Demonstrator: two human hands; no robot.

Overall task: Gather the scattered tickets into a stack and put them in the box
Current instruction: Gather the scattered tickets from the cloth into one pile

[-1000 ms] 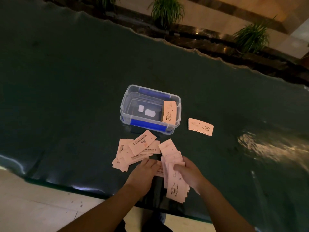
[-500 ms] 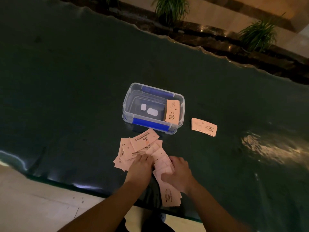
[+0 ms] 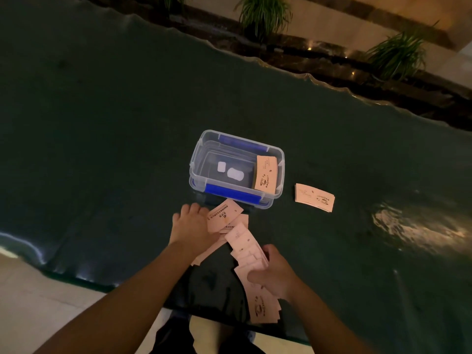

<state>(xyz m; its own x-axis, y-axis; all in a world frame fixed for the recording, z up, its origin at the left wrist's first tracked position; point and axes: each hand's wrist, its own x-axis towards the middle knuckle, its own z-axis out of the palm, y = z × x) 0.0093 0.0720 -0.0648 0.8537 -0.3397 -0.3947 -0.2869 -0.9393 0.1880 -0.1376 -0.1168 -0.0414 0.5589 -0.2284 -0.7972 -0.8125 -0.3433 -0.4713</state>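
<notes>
A clear plastic box (image 3: 196, 159) with blue clips stands on the dark table, and a stack of pink tickets (image 3: 265, 175) leans against its right wall inside. Just in front of the box lies a loose pile of pink tickets (image 3: 224, 217). My left hand (image 3: 190, 224) rests flat on the left part of that pile, fingers spread. My right hand (image 3: 274, 273) grips a fanned bunch of tickets (image 3: 260, 306) near the table's front edge. A small separate stack of tickets (image 3: 314, 197) lies to the right of the box.
The dark green table (image 3: 102, 123) has a wavy far edge and a bright reflection (image 3: 419, 226) at the right. Potted plants (image 3: 263, 14) stand behind it. The pale floor (image 3: 38, 297) shows at the lower left.
My left hand has slid left and forward over the loose pile, covering its left part. My right hand has drawn its fanned tickets toward the pile's right side.
</notes>
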